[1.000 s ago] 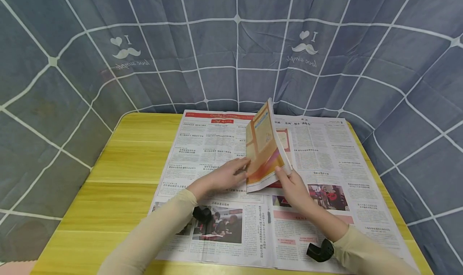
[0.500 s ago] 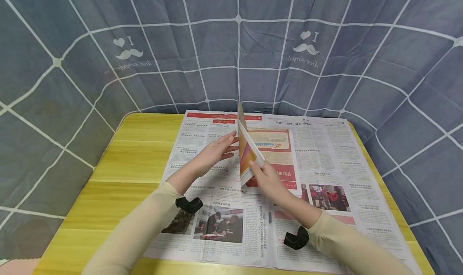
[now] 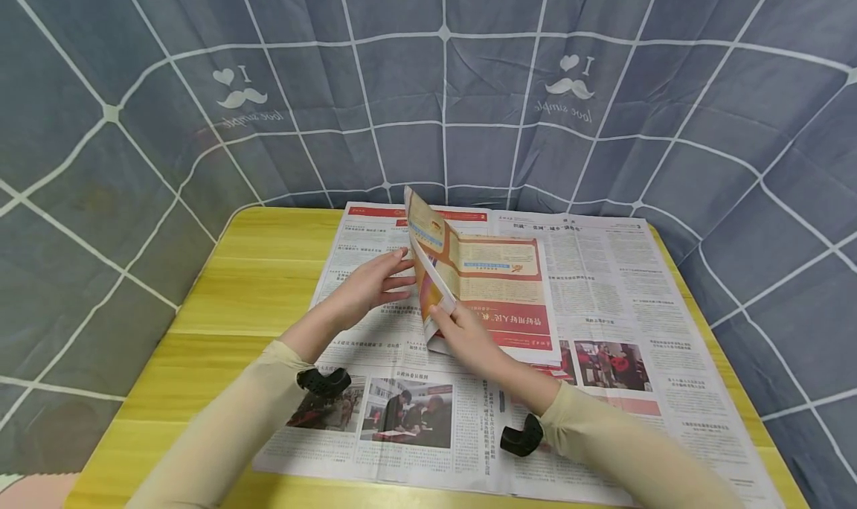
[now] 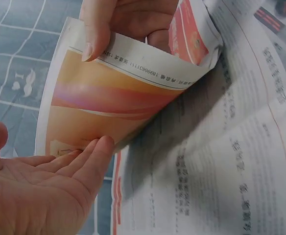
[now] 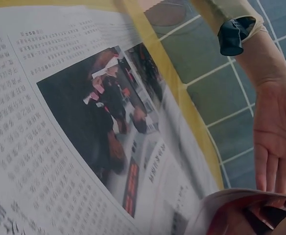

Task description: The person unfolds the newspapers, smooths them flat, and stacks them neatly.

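Observation:
A smaller folded newspaper (image 3: 505, 286) with orange and red print lies on the spread newspaper (image 3: 355, 330). Its raised leaf (image 3: 425, 252) tilts up and leftward from the fold. My right hand (image 3: 472, 338) pinches that leaf's near edge, thumb on the outer face; the left wrist view shows this right hand (image 4: 101, 24) at the white margin. Palm toward the leaf, my left hand (image 3: 364, 286) holds its fingers nearly straight. In the left wrist view, the left fingertips (image 4: 104, 144) appear to touch the leaf's outer face. The right wrist view catches the left hand (image 5: 277, 129) beyond the paper.
Yellow wood-grain table (image 3: 254, 271) shows left of the spread newspaper. A grey curtain (image 3: 402, 85) with white grid lines hangs behind and at both sides. Each wrist carries a black strap-like device (image 3: 522, 434).
The raised leaf has swung from right to left, uncovering the red-and-orange page. My right hand moved left with it. The left hand drew back leftward and its fingers straightened.

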A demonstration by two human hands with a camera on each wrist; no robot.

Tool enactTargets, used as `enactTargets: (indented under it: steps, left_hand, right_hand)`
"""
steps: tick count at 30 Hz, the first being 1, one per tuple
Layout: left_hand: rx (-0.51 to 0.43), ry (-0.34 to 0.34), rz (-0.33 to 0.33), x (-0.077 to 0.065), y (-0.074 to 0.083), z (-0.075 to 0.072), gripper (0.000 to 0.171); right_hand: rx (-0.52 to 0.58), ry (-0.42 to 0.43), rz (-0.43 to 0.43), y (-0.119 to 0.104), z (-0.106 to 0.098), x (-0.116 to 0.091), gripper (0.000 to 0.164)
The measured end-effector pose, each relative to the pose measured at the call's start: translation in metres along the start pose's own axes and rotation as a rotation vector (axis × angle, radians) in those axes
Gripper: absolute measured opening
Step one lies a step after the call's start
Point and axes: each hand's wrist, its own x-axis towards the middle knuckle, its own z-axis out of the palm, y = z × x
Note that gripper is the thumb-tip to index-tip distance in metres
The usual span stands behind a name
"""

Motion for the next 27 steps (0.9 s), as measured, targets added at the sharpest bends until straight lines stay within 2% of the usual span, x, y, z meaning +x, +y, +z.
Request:
enactTargets:
  steps: [6, 10, 15, 20, 23, 27]
  left_hand:
    - [-0.055, 0.020, -0.058, -0.004, -0.005, -0.009, 0.068]
    - [-0.029, 0.026, -0.055, -0.004, -0.014, -0.019, 0.067]
    - [0.007, 0.047, -0.041, -0.003, -0.025, -0.032, 0.062]
    - [0.043, 0.068, -0.063, -0.003, -0.033, -0.040, 0.057]
    - [0.069, 0.101, -0.098, -0.003, -0.037, -0.044, 0.058]
    - [0.108, 0.111, -0.106, -0.003, -0.041, -0.047, 0.060]
  right_hand:
    - [-0.081, -0.045, -0.005, 0.006, 0.008, 0.000, 0.047]
    - [-0.115, -0.068, -0.008, 0.009, 0.009, -0.003, 0.057]
    - [-0.086, -0.075, 0.002, 0.015, -0.001, -0.009, 0.054]
    - [-0.073, 0.017, 0.047, 0.023, -0.024, -0.015, 0.050]
    - [-0.101, 0.087, 0.052, 0.029, -0.042, -0.017, 0.048]
    - [-0.164, 0.182, 0.077, 0.035, -0.068, -0.022, 0.045]
